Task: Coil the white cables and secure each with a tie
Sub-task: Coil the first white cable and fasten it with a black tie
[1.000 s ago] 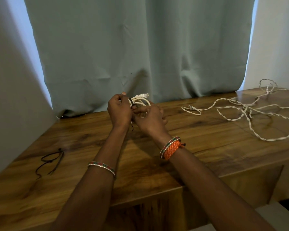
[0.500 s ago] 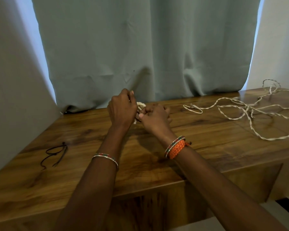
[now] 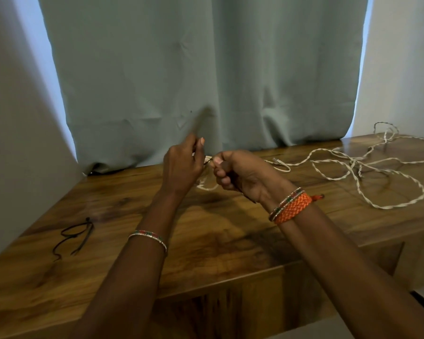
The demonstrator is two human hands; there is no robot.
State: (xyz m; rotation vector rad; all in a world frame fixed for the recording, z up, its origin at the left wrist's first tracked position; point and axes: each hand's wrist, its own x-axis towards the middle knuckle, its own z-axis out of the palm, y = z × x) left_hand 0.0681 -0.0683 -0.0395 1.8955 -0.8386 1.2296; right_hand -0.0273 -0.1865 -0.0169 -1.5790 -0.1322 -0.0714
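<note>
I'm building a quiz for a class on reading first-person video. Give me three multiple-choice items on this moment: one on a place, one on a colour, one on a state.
1. Where do the spare black ties lie on the table?
A. at its left side
B. at its right side
C. under the loose cable

2. What colour is the woven band on the right wrist?
A. blue
B. orange
C. black

3. How does the cable at the right of the table lie?
A. wound and tied
B. hanging off the edge
C. loose and sprawled

Answers:
1 A: the black ties lie on the table left of both arms.
2 B: the woven band is orange.
3 C: the loose cable sprawls in open loops, while the left hand and right hand work on the small coil.
</note>
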